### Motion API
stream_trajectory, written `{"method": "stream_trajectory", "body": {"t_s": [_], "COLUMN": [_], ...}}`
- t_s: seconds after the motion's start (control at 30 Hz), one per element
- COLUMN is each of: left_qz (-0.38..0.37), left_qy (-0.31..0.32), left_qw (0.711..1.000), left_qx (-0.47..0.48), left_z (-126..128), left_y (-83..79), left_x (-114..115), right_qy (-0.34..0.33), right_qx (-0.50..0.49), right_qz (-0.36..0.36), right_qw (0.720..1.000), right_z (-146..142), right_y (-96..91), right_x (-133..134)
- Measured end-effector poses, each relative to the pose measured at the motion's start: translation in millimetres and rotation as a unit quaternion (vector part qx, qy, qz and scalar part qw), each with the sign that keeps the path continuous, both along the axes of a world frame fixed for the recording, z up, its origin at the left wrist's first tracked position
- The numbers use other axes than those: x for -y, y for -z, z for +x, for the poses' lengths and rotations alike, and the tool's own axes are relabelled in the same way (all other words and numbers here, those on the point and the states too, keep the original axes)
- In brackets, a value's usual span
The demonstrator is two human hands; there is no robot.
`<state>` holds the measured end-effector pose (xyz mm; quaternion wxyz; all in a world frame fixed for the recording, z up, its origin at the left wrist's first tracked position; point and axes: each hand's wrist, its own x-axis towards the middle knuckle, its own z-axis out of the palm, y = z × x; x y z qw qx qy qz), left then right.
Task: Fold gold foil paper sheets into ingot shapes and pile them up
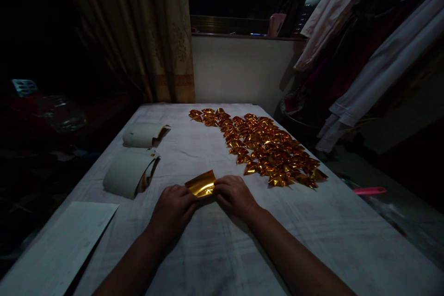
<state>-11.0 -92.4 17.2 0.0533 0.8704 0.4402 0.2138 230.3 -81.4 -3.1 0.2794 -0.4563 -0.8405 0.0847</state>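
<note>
A small sheet of gold foil paper (201,184) lies curled on the white cloth between my two hands. My left hand (174,207) pinches its left edge with closed fingers. My right hand (233,194) grips its right edge, fingers curled down onto it. Beyond my right hand, a long heap of several folded gold paper pieces (263,145) stretches from the table's far middle toward the right.
The table (340,231) is covered with a white cloth. Two curled stacks of white-backed paper (129,172) (143,134) lie at the left, and a flat white sheet (65,245) sits at the front left. A curtain and hanging clothes surround the table.
</note>
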Motion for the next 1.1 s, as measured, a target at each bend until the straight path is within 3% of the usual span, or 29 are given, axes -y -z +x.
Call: {"method": "stream_trajectory", "body": {"t_s": [0.27,0.53,1.1], "left_qz": [-0.053,-0.062,-0.046], "left_qy": [-0.085,-0.136,-0.138], "left_qw": [0.995,0.987,0.984], "left_qx": [0.017,-0.062,-0.107], "left_z": [13,21,24], "left_y": [-1.9,-9.4,-4.9], "left_x": [5,5,5], "right_qy": [0.068,0.128,0.183], "right_qx": [-0.075,-0.046,0.050], "right_qz": [-0.085,-0.078,-0.050], "right_qw": [0.991,0.988,0.981], "right_z": [5,-7,-18], "right_y": [1.6,-4.0,-9.5], "right_x": [-10,-6,-7]}}
